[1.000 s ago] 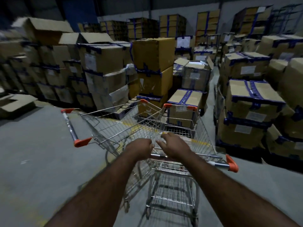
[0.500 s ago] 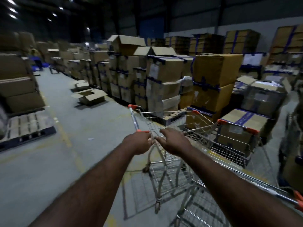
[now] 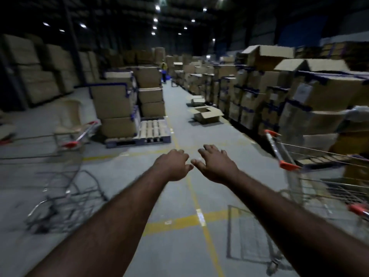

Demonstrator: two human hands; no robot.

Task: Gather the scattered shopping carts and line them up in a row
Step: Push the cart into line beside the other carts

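Up close, both arms reach straight out over the floor (image 3: 129, 162). The left hand (image 3: 172, 164) has its fingers loosely curled and the right hand (image 3: 216, 164) has them spread and relaxed; neither holds anything. Just right stands a wire shopping cart (image 3: 327, 186), and another cart (image 3: 65, 156) sits well apart on the left; their contents are too blurred to tell. Between them open floor runs past a pallet (image 3: 153, 132) of cardboard boxes (image 3: 115, 104) and an open carton (image 3: 206, 113) into a narrowing aisle.

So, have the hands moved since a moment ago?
Yes. Left hand and right hand let go and swung left, away from the box stack and carts.
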